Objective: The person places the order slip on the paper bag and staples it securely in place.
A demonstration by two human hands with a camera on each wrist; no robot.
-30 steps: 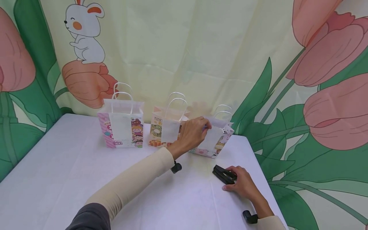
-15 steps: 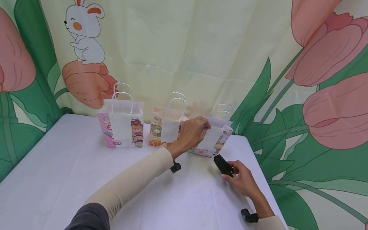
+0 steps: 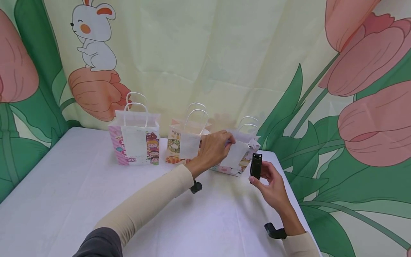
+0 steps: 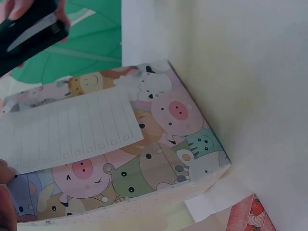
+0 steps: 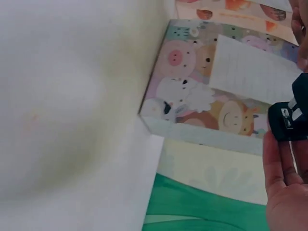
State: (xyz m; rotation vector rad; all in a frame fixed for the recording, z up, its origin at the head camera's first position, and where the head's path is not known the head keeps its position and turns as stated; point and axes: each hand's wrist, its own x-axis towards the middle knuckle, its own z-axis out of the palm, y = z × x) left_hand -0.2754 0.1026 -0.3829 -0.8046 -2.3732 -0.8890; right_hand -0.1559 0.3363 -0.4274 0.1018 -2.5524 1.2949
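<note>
On the right of the table in the head view stands a small paper bag [image 3: 246, 159] printed with cartoon animals, slightly tilted, with white handles. A lined white paper sheet [image 4: 72, 132] lies flat against its front, as the left wrist view shows. My left hand [image 3: 216, 149] pinches the sheet and the bag at the top edge; its fingertips are partly hidden. Upright in my right hand [image 3: 273, 187] is a black stapler [image 3: 255, 166], gripped between thumb and fingers just right of the bag. In the right wrist view the stapler's jaws [image 5: 286, 118] point toward the sheet, apart from each other.
Left of the animal bag stands a food-printed paper bag [image 3: 189, 144], partly behind my left hand. Farther left is a pink paper bag [image 3: 136, 146] with white handles. A white cloth covers the table [image 3: 80, 200]; a tulip-printed curtain [image 3: 205, 64] hangs behind.
My right hand has lifted the stapler off the table and turned it from lying slanted to upright, close to the animal bag. My left hand has stayed at the bag's top edge.
</note>
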